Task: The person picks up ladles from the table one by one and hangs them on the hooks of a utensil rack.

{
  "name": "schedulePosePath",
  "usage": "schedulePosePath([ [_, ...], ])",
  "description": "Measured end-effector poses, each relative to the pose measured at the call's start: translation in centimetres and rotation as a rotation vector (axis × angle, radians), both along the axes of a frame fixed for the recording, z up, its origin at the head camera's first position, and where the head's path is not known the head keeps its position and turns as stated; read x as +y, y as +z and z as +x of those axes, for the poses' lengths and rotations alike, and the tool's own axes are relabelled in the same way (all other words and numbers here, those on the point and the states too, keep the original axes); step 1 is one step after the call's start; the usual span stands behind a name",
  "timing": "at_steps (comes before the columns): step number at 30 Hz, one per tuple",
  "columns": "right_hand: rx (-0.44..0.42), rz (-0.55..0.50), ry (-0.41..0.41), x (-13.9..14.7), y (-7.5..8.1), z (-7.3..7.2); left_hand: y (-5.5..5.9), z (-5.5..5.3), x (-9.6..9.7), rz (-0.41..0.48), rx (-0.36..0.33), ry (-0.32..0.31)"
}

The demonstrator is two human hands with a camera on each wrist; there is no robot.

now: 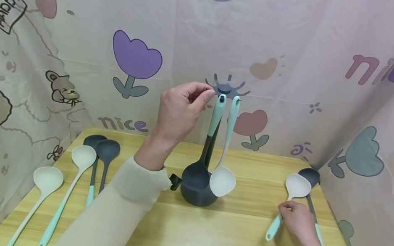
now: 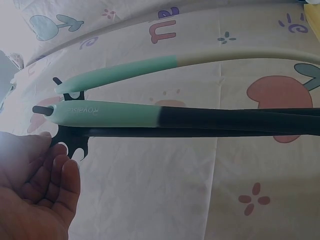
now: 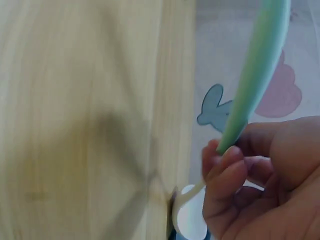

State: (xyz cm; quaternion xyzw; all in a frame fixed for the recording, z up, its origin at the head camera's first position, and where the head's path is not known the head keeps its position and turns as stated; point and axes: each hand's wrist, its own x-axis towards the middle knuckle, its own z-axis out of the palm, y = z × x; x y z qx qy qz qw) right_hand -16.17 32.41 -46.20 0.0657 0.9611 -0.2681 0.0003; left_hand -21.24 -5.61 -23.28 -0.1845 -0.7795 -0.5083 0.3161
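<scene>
In the head view a dark utensil rack with upturned hooks stands on a round base. A black ladle and a white ladle hang from it by their mint handles. My left hand pinches a hook at the rack's left side, beside the black ladle's handle; the left wrist view shows the thumb and forefinger at that hook. On the right, my right hand grips another white ladle low on its stem, where the mint handle begins, with the handle end tilted up.
A dark utensil with a mint handle lies at the table's right edge. Two white utensils and two dark utensils lie on the left, partly behind my left sleeve. Patterned cloth surrounds the wooden table.
</scene>
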Motion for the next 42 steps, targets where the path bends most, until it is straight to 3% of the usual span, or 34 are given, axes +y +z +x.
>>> schedulePosePath([
  [6,-0.045,-0.330,-0.017,-1.9,0.7,-0.2,-0.1,0.0,0.0,-0.004,-0.007,0.002],
  [10,0.008,-0.406,0.041,-2.9,0.8,-0.5,-0.2,0.0,-0.1,-0.003,-0.003,0.003],
  [15,0.149,-0.304,0.116,-4.0,0.9,-1.0,-0.1,0.1,-0.1,-0.003,-0.005,0.004],
  [22,0.425,-0.008,0.169,-5.4,1.4,-1.8,0.1,0.0,-0.1,-0.005,-0.006,0.011],
  [26,0.530,0.090,0.191,-6.0,1.9,-2.2,0.1,0.0,-0.1,0.002,-0.003,0.006],
  [40,0.722,0.064,0.184,-7.6,3.1,-3.1,0.0,-0.1,0.0,0.010,0.016,0.002],
  [42,0.719,0.051,0.189,-7.8,3.3,-3.1,0.0,-0.1,0.0,0.008,0.012,0.002],
])
